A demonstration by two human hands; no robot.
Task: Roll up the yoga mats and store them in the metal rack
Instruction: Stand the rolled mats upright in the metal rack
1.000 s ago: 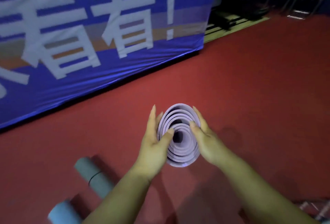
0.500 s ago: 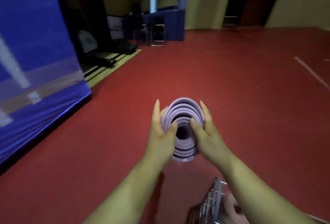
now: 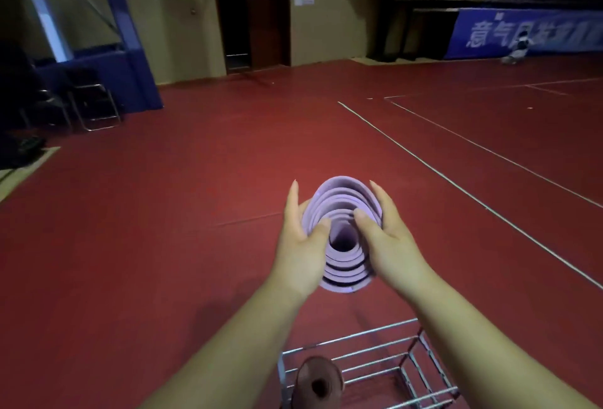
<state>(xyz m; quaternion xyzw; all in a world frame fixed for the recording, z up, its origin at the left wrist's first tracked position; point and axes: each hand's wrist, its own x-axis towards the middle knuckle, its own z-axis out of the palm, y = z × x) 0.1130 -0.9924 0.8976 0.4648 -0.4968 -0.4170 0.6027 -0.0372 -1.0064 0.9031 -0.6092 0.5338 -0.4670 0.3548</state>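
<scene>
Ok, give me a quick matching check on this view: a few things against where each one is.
Things:
1 purple yoga mat
2 brown yoga mat
3 metal rack
4 folding chair

Places:
A far left, by the blue pillar
B on the red floor, below the arms
C gripped between left hand and right hand
D upright at the rack's left end

Pairs: 1-C, 2-D, 3-B, 4-A

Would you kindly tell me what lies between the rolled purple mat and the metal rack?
In the head view, only bare red floor shows between the purple mat and the metal rack; nothing else sits there.
</scene>
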